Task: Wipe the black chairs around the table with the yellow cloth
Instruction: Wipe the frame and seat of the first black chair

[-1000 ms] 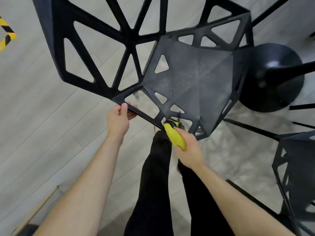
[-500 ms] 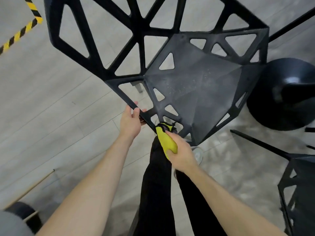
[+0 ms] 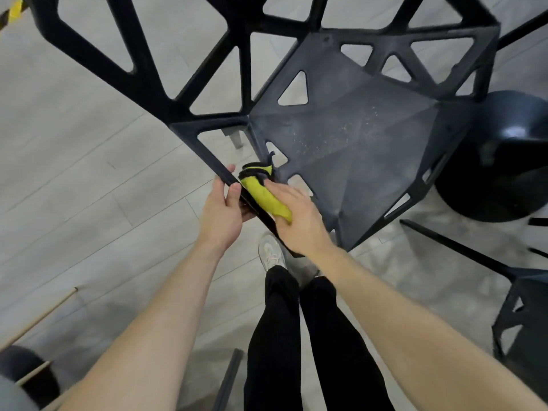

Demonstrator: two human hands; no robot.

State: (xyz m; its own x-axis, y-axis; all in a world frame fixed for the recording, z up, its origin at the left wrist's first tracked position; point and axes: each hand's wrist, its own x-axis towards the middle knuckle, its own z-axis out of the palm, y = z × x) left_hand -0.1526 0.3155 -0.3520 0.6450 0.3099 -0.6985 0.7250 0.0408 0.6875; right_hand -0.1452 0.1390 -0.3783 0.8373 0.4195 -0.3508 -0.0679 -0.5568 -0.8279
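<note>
A black chair point(image 3: 350, 137) with triangular cut-outs fills the upper half of the view, its dusty seat facing me. My left hand point(image 3: 221, 210) grips the near edge bar of the seat, thumb on top. My right hand point(image 3: 296, 215) holds the yellow cloth point(image 3: 264, 195) with a dark trim and presses it on the same bar, just right of my left hand. A second black chair point(image 3: 522, 318) stands at the right edge, partly cut off.
The round black table base point(image 3: 504, 155) sits on the grey plank floor at the right. My legs and a white shoe point(image 3: 271, 253) are below the chair. Yellow-black floor tape point(image 3: 12, 13) marks the top left corner. A wooden stick point(image 3: 38, 315) lies lower left.
My right hand has slid the cloth up the edge bar toward my left hand, and the two hands now sit close together. The chair appears nearer and larger in view.
</note>
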